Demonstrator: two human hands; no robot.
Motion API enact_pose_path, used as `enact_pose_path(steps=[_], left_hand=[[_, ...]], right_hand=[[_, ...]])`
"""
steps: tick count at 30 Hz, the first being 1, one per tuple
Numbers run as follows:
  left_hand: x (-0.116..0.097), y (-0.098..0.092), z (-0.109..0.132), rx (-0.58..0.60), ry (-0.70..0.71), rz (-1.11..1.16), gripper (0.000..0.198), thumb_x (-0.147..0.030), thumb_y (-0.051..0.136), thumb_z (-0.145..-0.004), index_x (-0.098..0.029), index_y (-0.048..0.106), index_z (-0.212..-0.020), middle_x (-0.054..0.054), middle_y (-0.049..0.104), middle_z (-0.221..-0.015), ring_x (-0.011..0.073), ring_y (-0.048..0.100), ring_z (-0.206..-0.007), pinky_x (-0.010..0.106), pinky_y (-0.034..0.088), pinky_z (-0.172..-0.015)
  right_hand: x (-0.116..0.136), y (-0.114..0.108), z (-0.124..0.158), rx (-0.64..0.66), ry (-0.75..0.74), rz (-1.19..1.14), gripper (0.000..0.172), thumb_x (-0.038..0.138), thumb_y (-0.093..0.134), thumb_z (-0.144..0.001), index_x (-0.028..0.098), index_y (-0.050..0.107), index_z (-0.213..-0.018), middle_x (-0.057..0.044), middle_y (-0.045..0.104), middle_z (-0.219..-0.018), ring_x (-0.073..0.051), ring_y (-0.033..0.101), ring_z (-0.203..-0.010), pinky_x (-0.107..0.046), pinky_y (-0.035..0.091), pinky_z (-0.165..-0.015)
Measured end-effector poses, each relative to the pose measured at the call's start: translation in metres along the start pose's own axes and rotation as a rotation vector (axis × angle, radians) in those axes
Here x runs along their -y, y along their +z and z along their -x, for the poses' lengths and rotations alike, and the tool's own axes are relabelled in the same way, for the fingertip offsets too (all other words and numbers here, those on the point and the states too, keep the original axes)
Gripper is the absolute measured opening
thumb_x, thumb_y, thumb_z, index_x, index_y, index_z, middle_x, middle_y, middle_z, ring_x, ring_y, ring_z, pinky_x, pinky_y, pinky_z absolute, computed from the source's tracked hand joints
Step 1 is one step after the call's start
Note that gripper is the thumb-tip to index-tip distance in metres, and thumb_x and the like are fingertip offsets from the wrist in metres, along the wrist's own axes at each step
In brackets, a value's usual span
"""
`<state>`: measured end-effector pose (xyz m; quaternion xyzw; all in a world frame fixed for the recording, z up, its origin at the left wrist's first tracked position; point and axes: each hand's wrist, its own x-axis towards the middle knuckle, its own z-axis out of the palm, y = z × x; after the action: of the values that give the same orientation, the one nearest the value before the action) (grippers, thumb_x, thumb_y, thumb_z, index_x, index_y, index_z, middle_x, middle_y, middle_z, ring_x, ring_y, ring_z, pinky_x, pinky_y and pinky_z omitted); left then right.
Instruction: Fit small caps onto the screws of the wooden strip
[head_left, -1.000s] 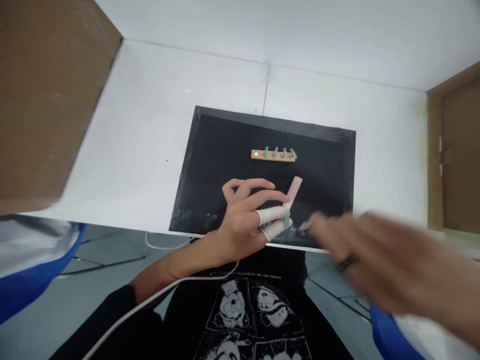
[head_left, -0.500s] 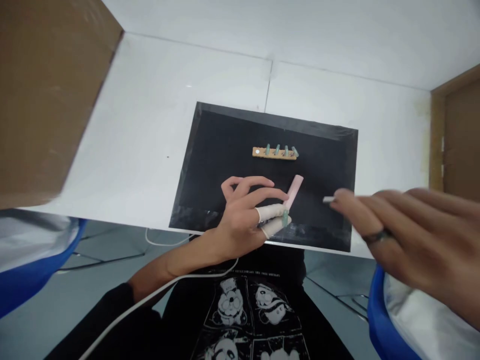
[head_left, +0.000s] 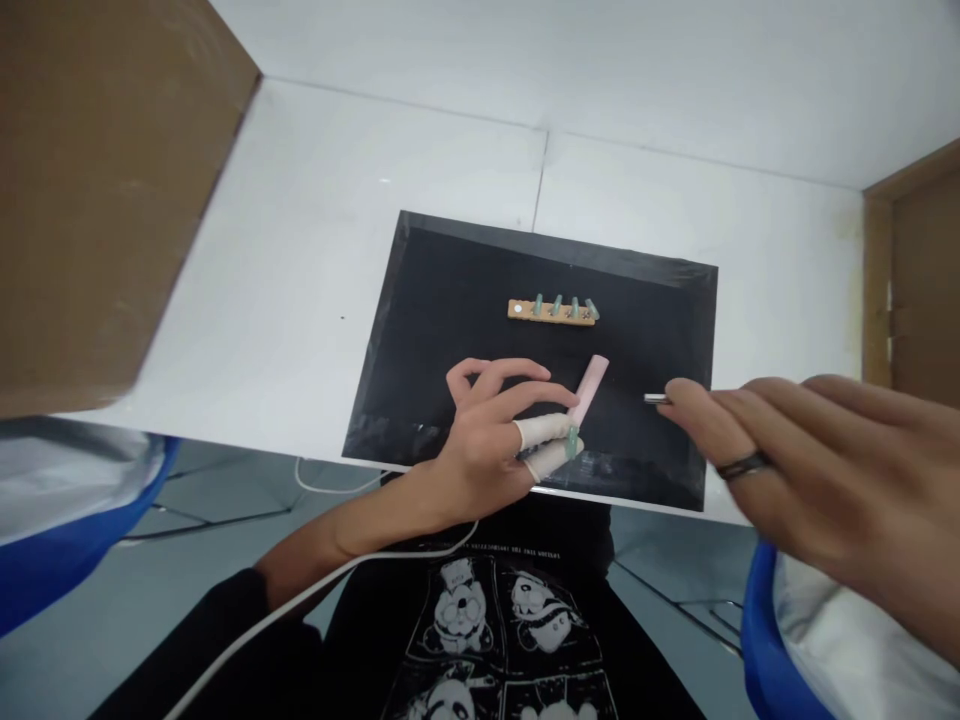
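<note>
One green piece (head_left: 572, 442) is sitting over the near edge of the black mat (head_left: 465, 290), the left hand (head_left: 487, 432) pinching it tight between two white-covered fingers (head_left: 544, 430), one pink bar (head_left: 590, 386) lying just beyond. Right hand (head_left: 817, 480) is now hovering further right than a second ago, closed on one slim silvery tool (head_left: 654, 399), so the left is holding alone. Far side: four more green pieces (head_left: 556, 305) are standing along one wooden strip (head_left: 525, 311).

Probably a workshop: worktable (head_left: 300, 250), black mat (head_left: 457, 290)
</note>
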<state>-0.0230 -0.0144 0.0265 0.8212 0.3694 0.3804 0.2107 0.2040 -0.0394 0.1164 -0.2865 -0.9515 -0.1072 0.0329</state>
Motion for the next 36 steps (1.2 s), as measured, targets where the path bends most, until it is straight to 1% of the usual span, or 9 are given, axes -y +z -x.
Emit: enact_pose_path(steps=[4,8,13,16,19,22,25,31,36], left_hand=[[0.002,0.000,-0.001,0.003,-0.022,0.004,0.008,-0.022,0.076,-0.091,-0.025,0.071,-0.086,-0.003,0.081,-0.102,0.0232,0.068,-0.107,0.046,0.032,-0.093],[0.003,0.000,-0.001,0.011,-0.037,-0.002,0.008,-0.025,0.076,-0.092,-0.025,0.072,-0.085,-0.002,0.081,-0.102,0.0226,0.068,-0.108,0.045,0.032,-0.094],[0.009,0.000,-0.001,0.043,-0.080,-0.032,0.008,-0.024,0.076,-0.091,-0.026,0.074,-0.083,-0.002,0.082,-0.102,0.0227,0.068,-0.109,0.045,0.032,-0.095],[0.027,-0.001,-0.004,0.048,-0.113,-0.074,0.007,-0.028,0.076,-0.091,-0.027,0.076,-0.084,0.000,0.082,-0.103,0.0241,0.068,-0.109,0.046,0.032,-0.094],[0.061,-0.001,-0.014,0.059,-0.186,-0.122,0.008,-0.027,0.078,-0.090,-0.025,0.077,-0.082,0.003,0.081,-0.105,0.0262,0.066,-0.112,0.048,0.031,-0.096],[0.098,0.002,-0.029,0.110,-0.215,-0.170,0.006,-0.024,0.081,-0.086,-0.024,0.077,-0.082,0.004,0.080,-0.112,0.0284,0.063,-0.117,0.050,0.030,-0.097],[0.125,0.006,-0.042,0.181,-0.167,-0.169,0.005,-0.022,0.082,-0.085,-0.026,0.079,-0.087,0.004,0.078,-0.120,0.0301,0.059,-0.123,0.051,0.027,-0.099],[0.136,0.015,-0.056,0.239,-0.222,-0.157,0.004,-0.023,0.080,-0.087,-0.023,0.076,-0.085,0.006,0.076,-0.123,0.0303,0.057,-0.126,0.053,0.025,-0.103],[0.136,0.011,-0.057,0.274,-0.226,-0.148,0.009,-0.031,0.080,-0.088,-0.023,0.076,-0.091,0.006,0.075,-0.126,0.0314,0.057,-0.129,0.053,0.026,-0.106]], right_hand=[[-0.007,0.002,0.000,0.012,-0.143,-0.091,0.031,0.002,0.040,-0.093,0.006,0.070,-0.100,-0.009,0.067,-0.074,-0.019,0.051,-0.060,-0.036,0.036,-0.058],[-0.005,0.001,0.001,0.035,-0.008,-0.008,0.035,-0.004,0.043,-0.090,0.008,0.066,-0.113,-0.007,0.065,-0.075,-0.020,0.049,-0.062,-0.037,0.035,-0.061],[0.001,0.006,-0.001,0.012,-0.108,-0.184,0.032,0.002,0.038,-0.094,0.002,0.066,-0.108,-0.011,0.070,-0.078,-0.021,0.055,-0.062,-0.038,0.039,-0.059],[-0.017,0.019,0.006,0.035,-0.003,-0.092,0.033,-0.006,0.040,-0.091,-0.001,0.065,-0.111,-0.012,0.072,-0.082,-0.019,0.057,-0.060,-0.035,0.038,-0.056],[-0.032,0.044,0.017,0.052,0.104,-0.120,0.033,-0.008,0.039,-0.095,0.002,0.068,-0.107,-0.010,0.074,-0.084,-0.018,0.063,-0.063,-0.033,0.042,-0.058],[-0.025,0.075,0.024,0.023,0.226,-0.261,0.026,0.009,0.044,-0.105,0.009,0.070,-0.101,-0.006,0.075,-0.082,-0.017,0.067,-0.065,-0.032,0.046,-0.060],[-0.008,0.100,0.027,-0.034,0.329,-0.358,0.025,0.018,0.049,-0.107,0.010,0.071,-0.097,-0.005,0.077,-0.084,-0.015,0.068,-0.062,-0.031,0.047,-0.059],[0.009,0.123,0.030,-0.063,0.446,-0.538,0.024,0.014,0.053,-0.104,0.010,0.073,-0.090,-0.005,0.079,-0.091,-0.016,0.073,-0.070,-0.029,0.054,-0.066],[0.011,0.129,0.031,-0.120,0.520,-0.628,0.020,0.015,0.055,-0.104,0.011,0.074,-0.098,-0.005,0.080,-0.097,-0.018,0.076,-0.075,-0.031,0.059,-0.069]])
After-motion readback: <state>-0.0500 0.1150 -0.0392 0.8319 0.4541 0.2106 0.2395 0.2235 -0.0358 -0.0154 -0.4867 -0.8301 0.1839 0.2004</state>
